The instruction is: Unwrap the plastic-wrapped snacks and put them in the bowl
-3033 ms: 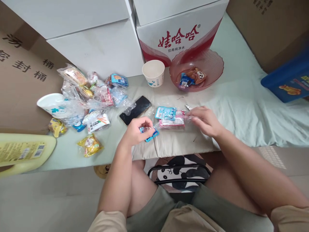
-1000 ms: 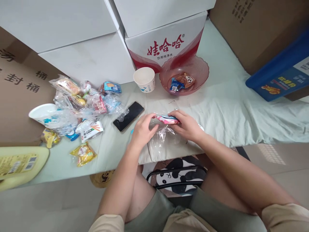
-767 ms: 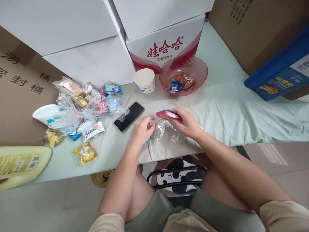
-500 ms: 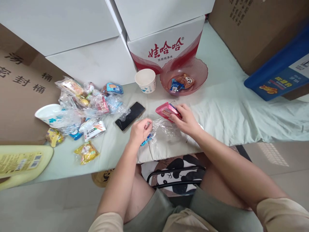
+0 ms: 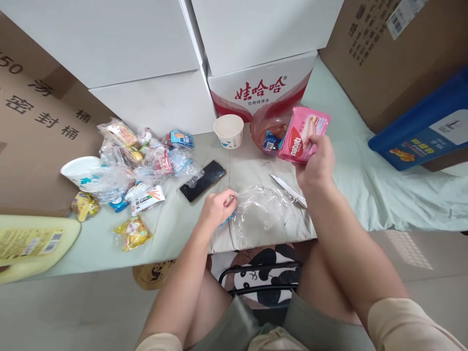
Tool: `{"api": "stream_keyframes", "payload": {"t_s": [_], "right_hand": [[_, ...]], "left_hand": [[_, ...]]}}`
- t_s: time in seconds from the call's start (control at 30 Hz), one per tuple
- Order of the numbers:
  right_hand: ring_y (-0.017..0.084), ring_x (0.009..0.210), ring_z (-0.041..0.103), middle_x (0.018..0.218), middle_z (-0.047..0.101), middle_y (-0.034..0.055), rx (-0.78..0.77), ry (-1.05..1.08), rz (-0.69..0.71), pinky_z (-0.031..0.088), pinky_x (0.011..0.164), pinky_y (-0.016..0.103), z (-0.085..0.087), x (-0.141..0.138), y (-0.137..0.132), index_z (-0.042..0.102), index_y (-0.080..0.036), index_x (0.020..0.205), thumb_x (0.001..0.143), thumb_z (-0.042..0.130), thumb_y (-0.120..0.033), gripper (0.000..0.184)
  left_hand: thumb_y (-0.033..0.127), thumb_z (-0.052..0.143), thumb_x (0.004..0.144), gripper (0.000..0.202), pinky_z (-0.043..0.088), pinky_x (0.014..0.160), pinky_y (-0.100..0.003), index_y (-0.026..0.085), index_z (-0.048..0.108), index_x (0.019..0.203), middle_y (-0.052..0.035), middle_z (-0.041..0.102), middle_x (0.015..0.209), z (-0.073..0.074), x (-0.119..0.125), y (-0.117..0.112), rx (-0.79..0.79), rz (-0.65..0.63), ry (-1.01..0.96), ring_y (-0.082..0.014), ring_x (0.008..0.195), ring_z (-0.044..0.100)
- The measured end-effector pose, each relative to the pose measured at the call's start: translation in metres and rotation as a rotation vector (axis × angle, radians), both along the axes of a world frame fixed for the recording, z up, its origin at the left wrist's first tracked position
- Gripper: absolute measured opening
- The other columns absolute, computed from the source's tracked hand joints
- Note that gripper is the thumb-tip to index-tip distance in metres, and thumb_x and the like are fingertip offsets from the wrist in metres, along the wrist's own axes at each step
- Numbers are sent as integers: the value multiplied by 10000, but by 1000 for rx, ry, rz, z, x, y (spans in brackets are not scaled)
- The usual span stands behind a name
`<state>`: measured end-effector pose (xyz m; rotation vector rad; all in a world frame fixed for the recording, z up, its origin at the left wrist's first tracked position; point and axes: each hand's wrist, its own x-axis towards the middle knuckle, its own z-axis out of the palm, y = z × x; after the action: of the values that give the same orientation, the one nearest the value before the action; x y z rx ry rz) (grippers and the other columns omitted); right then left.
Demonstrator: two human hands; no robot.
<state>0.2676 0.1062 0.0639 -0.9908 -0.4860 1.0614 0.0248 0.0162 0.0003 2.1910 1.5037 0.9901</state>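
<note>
Hands well apart, one stretches out while the other stays close in: the right arm (image 5: pixel 354 243) reaches forward, and the right hand (image 5: pixel 317 158) grips a pink packet (image 5: pixel 305 131) near its lower corner, thumb across the front, holding it tilted before a pink bowl (image 5: pixel 260 124) that it partly hides. Low over the surface (image 5: pixel 197 219), the left hand (image 5: pixel 219 205) has its fingers curled in, pinching the edge of a clear bag (image 5: pixel 261 207), with a blue packet (image 5: pixel 227 219) partly visible beneath those fingers.
</note>
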Motion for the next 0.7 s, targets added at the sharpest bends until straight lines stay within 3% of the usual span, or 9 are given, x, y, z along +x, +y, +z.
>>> {"api": "stream_keyframes", "payload": {"t_s": [0.17, 0.3, 0.53, 0.7], "right_hand": [[75, 515, 514, 699, 480, -64, -30, 38, -86, 447, 402, 185, 5, 16, 30, 447, -229, 774, 788, 576, -327, 162], [86, 579, 584, 766, 563, -55, -27, -135, -35, 435, 405, 168, 0, 23, 47, 526, -244, 890, 808, 633, -302, 146], [90, 453, 515, 646, 568, -51, -184, -354, 39, 330, 340, 175, -24, 21, 52, 548, -235, 808, 817, 657, -383, 184], [80, 390, 472, 595, 555, -55, -180, -425, 44, 225, 327, 168, -35, 20, 50, 498, -246, 765, 826, 640, -444, 251]], "left_hand": [[141, 582, 800, 95, 281, 491, -189, 205, 617, 739, 102, 285, 518, 1, 1, -2, 16, -16, 0, -68, 454, 284], [139, 574, 806, 100, 304, 511, -194, 209, 620, 752, 99, 318, 520, 1, 2, -4, -25, -21, 33, -71, 461, 309], [138, 581, 795, 99, 311, 532, -216, 210, 625, 745, 96, 332, 514, 2, 5, -3, -111, -6, 85, -80, 467, 327], [136, 579, 800, 99, 315, 548, -220, 209, 631, 757, 95, 330, 517, 2, 7, -2, -133, -4, 91, -83, 478, 335]]}}
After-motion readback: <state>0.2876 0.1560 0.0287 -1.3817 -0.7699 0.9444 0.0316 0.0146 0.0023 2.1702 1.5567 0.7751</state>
